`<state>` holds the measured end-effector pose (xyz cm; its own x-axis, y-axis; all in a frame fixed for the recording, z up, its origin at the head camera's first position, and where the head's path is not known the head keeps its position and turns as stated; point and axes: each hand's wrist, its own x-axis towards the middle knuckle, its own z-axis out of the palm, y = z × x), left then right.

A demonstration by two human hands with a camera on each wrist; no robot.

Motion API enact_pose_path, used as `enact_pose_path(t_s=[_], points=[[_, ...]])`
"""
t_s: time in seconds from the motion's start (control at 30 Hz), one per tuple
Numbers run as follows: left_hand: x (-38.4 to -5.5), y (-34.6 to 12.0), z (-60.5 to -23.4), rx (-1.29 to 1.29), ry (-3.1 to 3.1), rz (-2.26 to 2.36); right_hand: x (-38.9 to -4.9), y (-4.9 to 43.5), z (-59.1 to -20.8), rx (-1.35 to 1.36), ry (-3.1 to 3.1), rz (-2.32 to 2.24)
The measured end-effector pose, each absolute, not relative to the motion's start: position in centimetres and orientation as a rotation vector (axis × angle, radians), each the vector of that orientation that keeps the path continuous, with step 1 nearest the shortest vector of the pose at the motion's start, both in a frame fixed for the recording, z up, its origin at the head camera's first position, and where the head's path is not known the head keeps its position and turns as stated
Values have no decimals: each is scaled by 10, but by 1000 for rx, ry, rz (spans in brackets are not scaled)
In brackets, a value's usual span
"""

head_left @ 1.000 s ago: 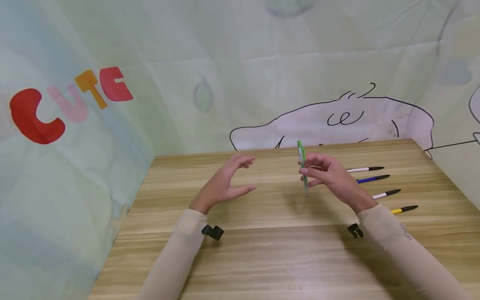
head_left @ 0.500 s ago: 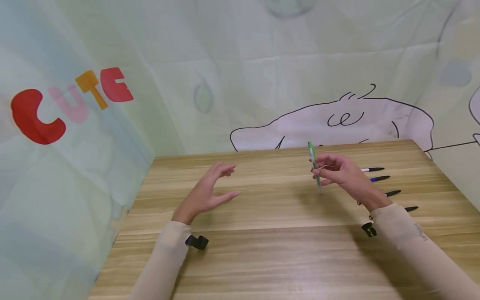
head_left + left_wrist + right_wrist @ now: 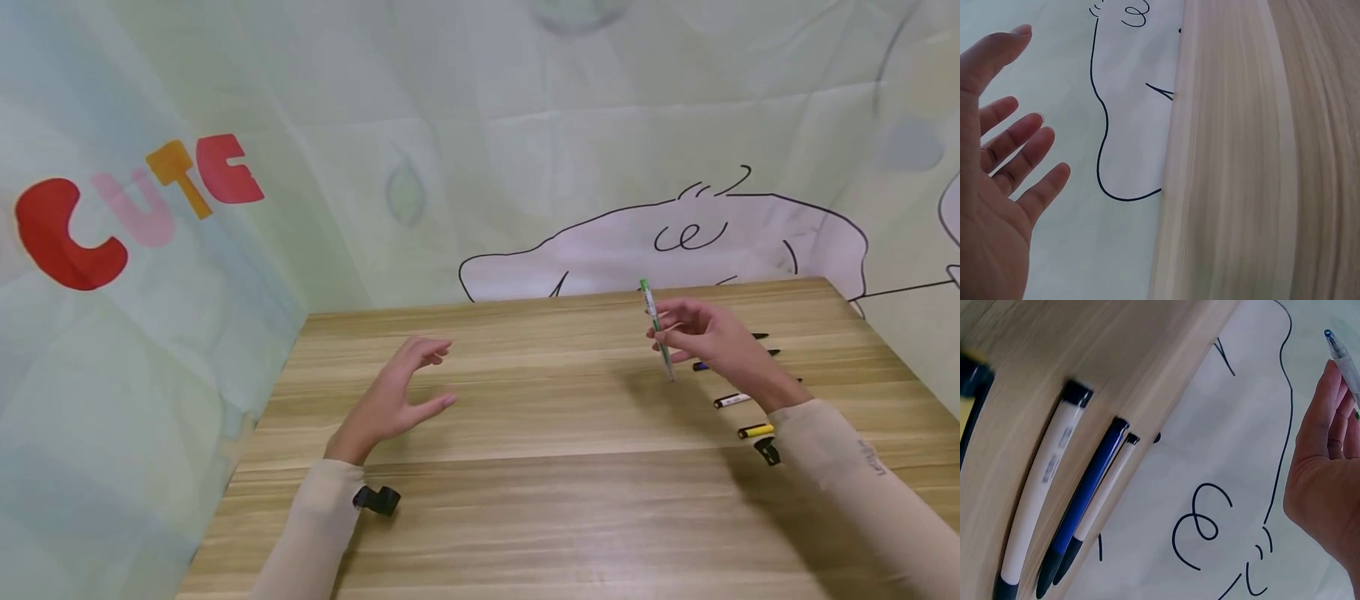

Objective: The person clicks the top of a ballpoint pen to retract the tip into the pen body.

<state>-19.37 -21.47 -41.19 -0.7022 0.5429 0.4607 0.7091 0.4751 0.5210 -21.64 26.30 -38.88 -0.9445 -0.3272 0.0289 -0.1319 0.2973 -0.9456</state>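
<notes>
My right hand [image 3: 708,333] pinches a slim pen [image 3: 648,298] with a green top and a clear barrel between thumb and fingers. The pen leans slightly, green end up, above the wooden table. In the right wrist view its pale pointed end [image 3: 1335,345] sticks out past the fingers. Beneath the right forearm lie a blue pen [image 3: 1092,484], a thin white pen [image 3: 1107,487], a thicker white pen [image 3: 1038,494] and a yellow pen [image 3: 756,431], partly covered in the head view. My left hand [image 3: 390,396] hovers at left, fingers and thumb spread apart, holding nothing.
The wooden table [image 3: 525,517] has its far edge against a pale printed curtain [image 3: 450,125], with a second curtain side along the left edge. A black wrist camera [image 3: 378,500] sits on the left sleeve, another [image 3: 767,451] on the right.
My right hand has carried the green-topped pen to the right, over the row of pens. My left hand has drifted left and nearer to me, staying spread.
</notes>
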Motion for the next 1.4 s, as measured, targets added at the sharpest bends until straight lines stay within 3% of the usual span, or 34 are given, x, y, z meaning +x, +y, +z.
enact_pose_path(t_s=[1.4], points=[[-168,-253,-420,-957,-2572,-969,-263,346,-385,-595,2685,-1138]])
